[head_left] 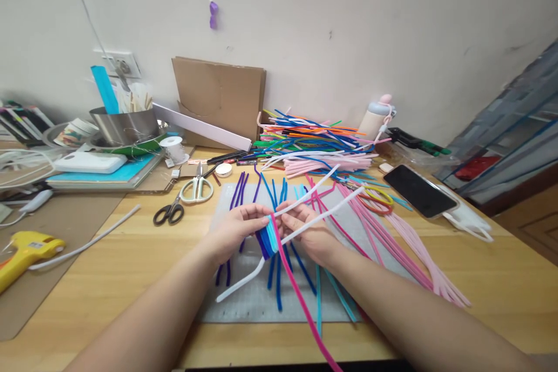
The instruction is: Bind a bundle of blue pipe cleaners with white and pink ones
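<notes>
Held in front of me is a band of wrapped pipe cleaners [267, 239], purple, blue and light blue, wound around white pipe cleaners [322, 216] that stick out at both ends. My left hand [238, 226] pinches the band's left side between thumb and fingers. At its right edge my right hand [307, 232] is closed, fingertips by the white stems and a dark pink pipe cleaner [300, 296], whose long end hangs toward me. Exactly which strands the right fingers grip is partly hidden. Below the hands, loose blue pipe cleaners [278, 285] and purple ones lie on a grey mat [244, 311].
Behind the mat is a heap of coloured pipe cleaners [305, 139]. Pink pipe cleaners [418, 250] and a phone [421, 190] lie at right. Two scissors [196, 189], a thread spool [174, 151] and a yellow glue gun [30, 253] are left. Cardboard [222, 99] leans on the wall.
</notes>
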The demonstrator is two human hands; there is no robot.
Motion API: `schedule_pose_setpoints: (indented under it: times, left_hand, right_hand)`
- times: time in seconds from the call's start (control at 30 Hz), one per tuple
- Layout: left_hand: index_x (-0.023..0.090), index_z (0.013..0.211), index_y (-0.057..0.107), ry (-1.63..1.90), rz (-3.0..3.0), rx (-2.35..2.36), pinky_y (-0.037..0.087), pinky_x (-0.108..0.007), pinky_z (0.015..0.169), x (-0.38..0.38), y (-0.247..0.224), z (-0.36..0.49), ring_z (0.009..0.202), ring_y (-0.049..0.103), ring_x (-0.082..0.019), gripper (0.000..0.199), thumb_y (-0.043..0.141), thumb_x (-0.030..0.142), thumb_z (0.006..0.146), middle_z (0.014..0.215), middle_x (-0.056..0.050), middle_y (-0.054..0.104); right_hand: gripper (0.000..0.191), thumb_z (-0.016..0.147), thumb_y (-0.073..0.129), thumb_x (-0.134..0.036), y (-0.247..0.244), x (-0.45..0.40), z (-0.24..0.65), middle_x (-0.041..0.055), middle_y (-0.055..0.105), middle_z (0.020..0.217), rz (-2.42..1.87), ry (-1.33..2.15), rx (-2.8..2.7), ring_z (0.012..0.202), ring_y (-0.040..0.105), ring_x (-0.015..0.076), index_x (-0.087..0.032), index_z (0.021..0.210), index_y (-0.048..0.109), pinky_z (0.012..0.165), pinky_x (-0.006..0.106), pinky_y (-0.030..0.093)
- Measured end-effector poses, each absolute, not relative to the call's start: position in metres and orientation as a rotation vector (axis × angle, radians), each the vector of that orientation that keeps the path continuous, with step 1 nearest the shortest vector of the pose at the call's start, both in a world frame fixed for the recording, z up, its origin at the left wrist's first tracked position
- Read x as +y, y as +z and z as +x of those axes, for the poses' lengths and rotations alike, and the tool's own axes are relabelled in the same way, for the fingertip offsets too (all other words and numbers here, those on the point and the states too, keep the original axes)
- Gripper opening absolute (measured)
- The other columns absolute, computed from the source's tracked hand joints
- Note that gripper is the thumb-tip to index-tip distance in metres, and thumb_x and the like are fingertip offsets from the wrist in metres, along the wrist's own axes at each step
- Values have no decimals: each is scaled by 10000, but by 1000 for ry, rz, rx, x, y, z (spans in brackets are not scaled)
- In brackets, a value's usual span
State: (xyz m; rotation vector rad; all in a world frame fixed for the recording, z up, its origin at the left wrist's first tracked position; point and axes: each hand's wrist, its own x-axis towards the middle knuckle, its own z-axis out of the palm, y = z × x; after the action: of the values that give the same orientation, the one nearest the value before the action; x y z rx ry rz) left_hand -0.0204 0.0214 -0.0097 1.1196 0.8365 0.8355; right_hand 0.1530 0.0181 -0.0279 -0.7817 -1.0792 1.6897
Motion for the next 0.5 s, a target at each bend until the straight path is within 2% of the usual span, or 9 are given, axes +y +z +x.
schedule_pose_setpoints:
  times: [0.1,0.2,0.5]
  left_hand:
    - [133,849,619,831,1093,859,433,-257,670,20,-15,-15,688,589,-149,227,656,290,690,757,-51,652]
    - [136,750,622,828,1062,871,409,-220,612,20,-17,-12,616,558,-114,195,650,321,694,684,-28,640]
    - [128,705,641,789,1000,901,399,-202,589,18,-18,-10,557,540,-91,146,680,262,662,619,-13,638]
  right_hand:
    - [193,680,681,-291,-30,19,150,-31,583,572,-813,1652,-1057,487,533,70,-163,761,561,455,176,384]
    - [219,646,706,-302,-33,20,149,-38,567,533,-861,1601,-1076,458,503,66,-153,733,571,437,177,364]
    - [257,608,723,-330,-43,19,147,-32,574,589,-933,1535,-1158,493,493,85,-165,735,572,469,213,366]
